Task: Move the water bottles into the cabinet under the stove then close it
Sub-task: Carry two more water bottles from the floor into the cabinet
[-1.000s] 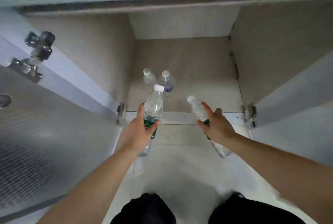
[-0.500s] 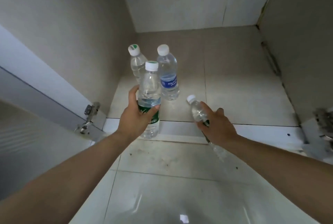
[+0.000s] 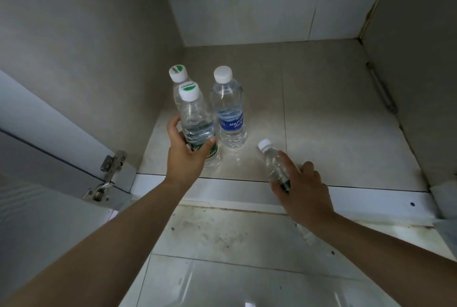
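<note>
The open cabinet [image 3: 321, 113] takes up most of the view, its door [image 3: 37, 158] swung out beyond the left hand [image 3: 184, 156]. That hand's fingers [image 3: 173, 125] grasp a green-labelled bottle [image 3: 195, 118] upright over the cabinet floor, just ahead of them a second green-capped bottle [image 3: 177, 73] and a blue-labelled bottle [image 3: 230, 109] standing inside. The right hand [image 3: 303, 191] grasps a smaller tilted bottle [image 3: 273, 158] at the cabinet's front edge

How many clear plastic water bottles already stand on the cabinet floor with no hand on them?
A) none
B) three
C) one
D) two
D: only the blue-labelled clear plastic bottle and the green-capped clear bottle behind stand free; the left hand grips a green-labelled clear bottle and the right hand a tilted white-capped small bottle.
</note>
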